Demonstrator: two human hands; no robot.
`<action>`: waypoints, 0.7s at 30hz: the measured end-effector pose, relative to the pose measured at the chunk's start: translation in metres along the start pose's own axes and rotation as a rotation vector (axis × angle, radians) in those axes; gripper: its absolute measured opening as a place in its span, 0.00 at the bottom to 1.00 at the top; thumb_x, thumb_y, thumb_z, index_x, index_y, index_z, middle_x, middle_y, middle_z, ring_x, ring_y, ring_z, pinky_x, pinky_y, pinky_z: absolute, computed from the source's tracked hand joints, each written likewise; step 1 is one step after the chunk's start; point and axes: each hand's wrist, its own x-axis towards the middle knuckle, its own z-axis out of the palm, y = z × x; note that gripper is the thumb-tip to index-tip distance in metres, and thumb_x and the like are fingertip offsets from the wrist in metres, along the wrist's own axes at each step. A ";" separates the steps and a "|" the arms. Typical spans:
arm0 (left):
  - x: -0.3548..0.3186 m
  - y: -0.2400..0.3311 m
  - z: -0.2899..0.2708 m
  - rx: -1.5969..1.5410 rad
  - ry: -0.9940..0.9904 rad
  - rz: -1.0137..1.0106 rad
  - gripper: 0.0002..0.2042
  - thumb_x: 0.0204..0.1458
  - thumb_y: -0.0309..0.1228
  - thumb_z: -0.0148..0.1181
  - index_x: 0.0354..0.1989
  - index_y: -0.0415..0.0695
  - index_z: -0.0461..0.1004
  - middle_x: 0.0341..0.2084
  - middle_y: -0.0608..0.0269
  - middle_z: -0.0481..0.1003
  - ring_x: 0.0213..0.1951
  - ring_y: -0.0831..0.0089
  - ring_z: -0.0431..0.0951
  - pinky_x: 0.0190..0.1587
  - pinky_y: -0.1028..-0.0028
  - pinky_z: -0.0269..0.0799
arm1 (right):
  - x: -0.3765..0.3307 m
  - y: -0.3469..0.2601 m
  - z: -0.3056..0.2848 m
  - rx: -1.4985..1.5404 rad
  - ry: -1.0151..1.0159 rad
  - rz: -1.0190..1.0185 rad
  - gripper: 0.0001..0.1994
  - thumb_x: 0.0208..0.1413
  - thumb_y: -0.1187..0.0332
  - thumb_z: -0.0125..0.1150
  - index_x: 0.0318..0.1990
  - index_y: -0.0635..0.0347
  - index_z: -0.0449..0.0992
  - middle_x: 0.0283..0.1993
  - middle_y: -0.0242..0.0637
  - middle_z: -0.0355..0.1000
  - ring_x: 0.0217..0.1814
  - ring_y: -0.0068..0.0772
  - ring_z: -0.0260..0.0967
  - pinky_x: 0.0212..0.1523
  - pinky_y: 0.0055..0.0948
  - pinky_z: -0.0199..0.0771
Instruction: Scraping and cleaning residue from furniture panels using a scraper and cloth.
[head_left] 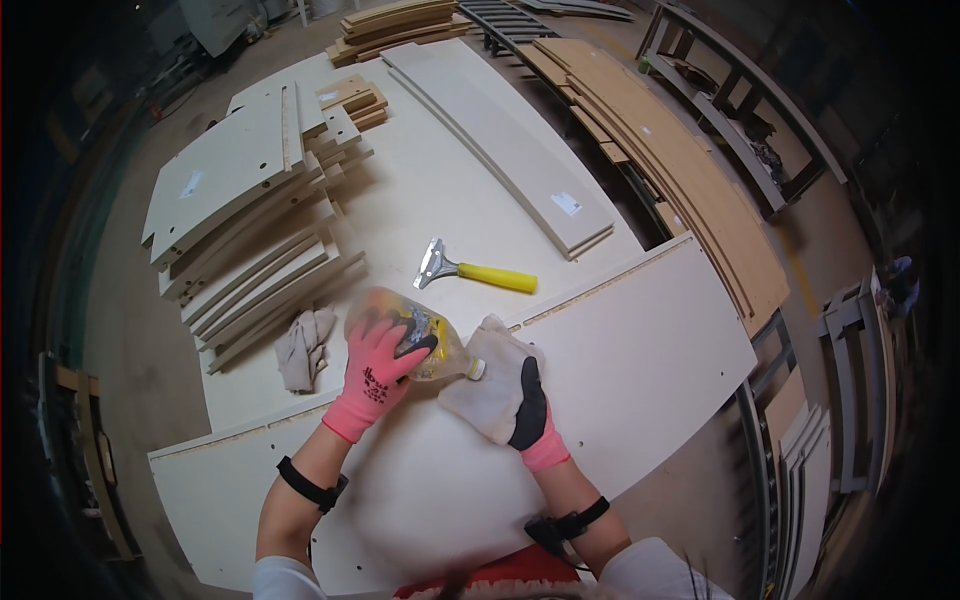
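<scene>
In a pink and black work glove, my left hand (378, 365) is wrapped round a clear plastic bottle (440, 352). The bottle lies tilted on its side, its white cap end pointing right against a pale grey cloth (485, 385). My right hand (533, 415), gloved the same way, grips that cloth from its right side, fingers partly hidden under it. Beyond both hands a scraper (475, 272) with a yellow handle and metal head rests on the white surface. Left of the bottle lies a crumpled beige cloth (305, 348). Under my hands is a large white panel (640, 365).
Stacked white boards (225, 185) stand at the left, some with drilled holes. A long grey-white board (500, 140) lies across the far side. Brown panels (660, 150) are piled to the right, near metal racks (745, 110). More wooden boards (400, 25) sit at the back.
</scene>
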 end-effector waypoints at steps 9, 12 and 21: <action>0.013 0.011 -0.003 0.081 -0.050 0.145 0.24 0.23 0.24 0.62 0.36 0.62 0.75 0.41 0.63 0.68 0.47 0.59 0.65 0.54 0.51 0.56 | 0.009 -0.042 0.046 -1.378 -0.081 -0.603 0.17 0.31 0.66 0.67 0.29 0.62 0.67 0.26 0.41 0.61 0.31 0.41 0.63 0.33 0.36 0.65; 0.015 0.018 -0.010 0.033 -0.054 0.158 0.24 0.24 0.23 0.61 0.36 0.59 0.75 0.39 0.61 0.68 0.45 0.59 0.66 0.52 0.50 0.58 | 0.005 -0.047 0.038 -1.473 -0.107 -0.535 0.19 0.35 0.64 0.65 0.35 0.62 0.67 0.31 0.41 0.63 0.36 0.40 0.64 0.38 0.34 0.66; 0.007 0.002 -0.002 -0.050 0.019 -0.083 0.25 0.24 0.23 0.62 0.40 0.53 0.73 0.41 0.58 0.69 0.50 0.55 0.64 0.57 0.48 0.51 | 0.001 -0.012 0.051 -0.325 0.217 -0.366 0.14 0.32 0.73 0.64 0.27 0.65 0.65 0.26 0.44 0.60 0.28 0.45 0.58 0.31 0.31 0.62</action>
